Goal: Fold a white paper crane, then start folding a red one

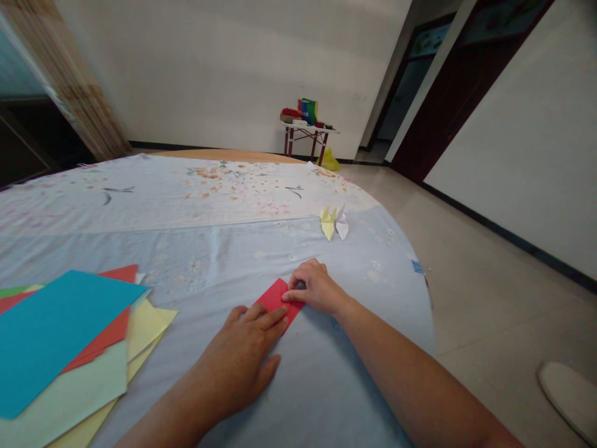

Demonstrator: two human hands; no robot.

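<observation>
A small red piece of folded paper [275, 294] lies on the blue part of the tablecloth, in front of me. My left hand [247, 348] rests on its near left side, fingers stretched out flat over it and thumb apart. At the paper's right corner my right hand [312, 286] pinches the edge between thumb and forefinger. My fingers cover part of the paper, so its exact folds are hidden. Farther off stand two folded paper figures, a yellow one [328, 224] and a white one [342, 223], side by side.
A pile of coloured paper sheets, topped by a blue sheet [65, 330], lies at the left. The round table's flowered cloth [224, 249] has a blue clip [417, 267] at its right edge. A small side table [310, 129] with things on it stands by the wall.
</observation>
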